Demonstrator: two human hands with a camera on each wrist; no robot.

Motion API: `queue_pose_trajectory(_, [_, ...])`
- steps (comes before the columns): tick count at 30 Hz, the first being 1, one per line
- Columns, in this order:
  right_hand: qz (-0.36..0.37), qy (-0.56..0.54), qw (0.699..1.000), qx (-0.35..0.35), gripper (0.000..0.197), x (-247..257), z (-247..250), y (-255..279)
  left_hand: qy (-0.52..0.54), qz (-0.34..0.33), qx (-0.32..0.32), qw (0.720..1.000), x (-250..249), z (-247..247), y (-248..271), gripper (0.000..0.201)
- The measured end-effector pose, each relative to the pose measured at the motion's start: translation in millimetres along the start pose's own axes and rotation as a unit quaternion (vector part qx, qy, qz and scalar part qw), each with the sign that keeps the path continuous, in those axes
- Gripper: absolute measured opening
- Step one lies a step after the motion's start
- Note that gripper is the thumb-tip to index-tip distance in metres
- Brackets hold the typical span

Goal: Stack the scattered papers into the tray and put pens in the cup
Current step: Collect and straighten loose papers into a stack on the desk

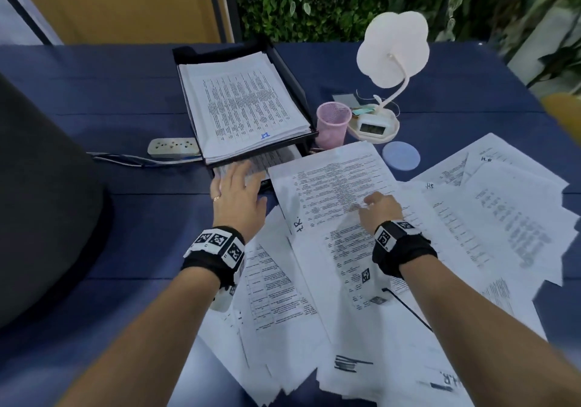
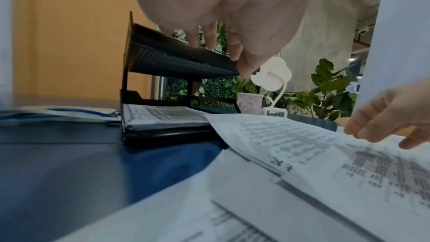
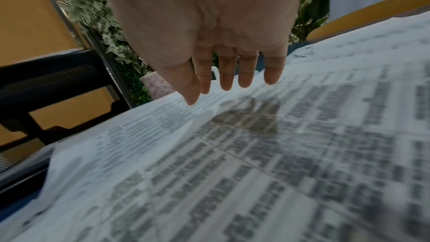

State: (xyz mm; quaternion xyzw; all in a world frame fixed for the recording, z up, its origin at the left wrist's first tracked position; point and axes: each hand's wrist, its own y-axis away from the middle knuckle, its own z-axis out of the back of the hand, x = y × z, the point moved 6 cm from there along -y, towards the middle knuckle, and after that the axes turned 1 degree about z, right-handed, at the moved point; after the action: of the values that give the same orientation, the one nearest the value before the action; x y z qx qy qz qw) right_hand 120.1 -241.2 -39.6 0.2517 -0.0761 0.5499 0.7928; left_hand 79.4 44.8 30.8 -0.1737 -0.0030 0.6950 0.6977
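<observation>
A black two-tier tray [image 1: 295, 89] stands at the back of the blue table, its upper tier holding a stack of printed papers [image 1: 242, 104]; more sheets lie in the lower tier [image 2: 160, 115]. My left hand [image 1: 242, 180] hovers with straight fingers at the lower tier's front edge; whether it touches is unclear. My right hand [image 1: 375, 202] is open just above a printed sheet [image 1: 330, 180] marked "H.R.", its fingers [image 3: 227, 82] casting a shadow on it. A pink mesh cup [image 1: 333, 123] stands right of the tray. Scattered papers [image 1: 487, 218] cover the table's right and front.
A white power strip [image 1: 173, 148] with cables lies left of the tray. Behind the cup stand a white lamp [image 1: 393, 48] and its base with a small clock [image 1: 372, 126]. A round pale-blue disc [image 1: 401, 156] lies nearby. A dark rounded object [image 1: 41, 202] fills the left side.
</observation>
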Motion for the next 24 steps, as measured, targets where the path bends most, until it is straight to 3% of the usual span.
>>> queue_pose_trajectory(5, [-0.062,0.084,0.994,0.030,0.043,-44.8,0.5,5.4,0.109,0.023,0.124,0.986,-17.7,-39.8,0.2,0.043])
queue_pose_trajectory(9, [-0.088,0.121,0.988,0.039,0.054,-68.4,4.0,9.2,0.195,0.165,0.257,0.932,-21.1,-80.2,4.9,0.058])
queue_pose_trajectory(11, [-0.100,0.084,0.991,0.030,0.046,-80.9,7.4,10.7,0.234,0.229,0.268,0.906,-22.4,-92.3,8.0,0.065])
queue_pose_trajectory(14, [-0.130,0.048,0.990,0.009,0.036,-102.1,16.0,11.9,0.322,0.273,0.238,0.875,-27.8,-102.4,3.5,0.080])
queue_pose_trajectory(16, [-0.159,0.056,0.986,0.003,0.056,-114.5,23.3,14.9,0.387,0.298,0.196,0.850,-30.1,-104.0,-2.7,0.084])
queue_pose_trajectory(18, [-0.175,0.059,0.983,0.003,0.078,-121.9,29.4,18.2,0.420,0.321,0.171,0.831,-31.6,-105.5,-6.5,0.076])
queue_pose_trajectory(21, [-0.194,0.052,0.980,0.000,0.097,-130.7,32.0,17.2,0.445,0.302,0.239,0.808,-47.9,-115.9,2.1,0.048])
queue_pose_trajectory(24, [-0.196,0.045,0.979,0.008,0.107,-133.8,30.2,11.9,0.425,0.263,0.269,0.823,-58.4,-121.5,15.8,0.054])
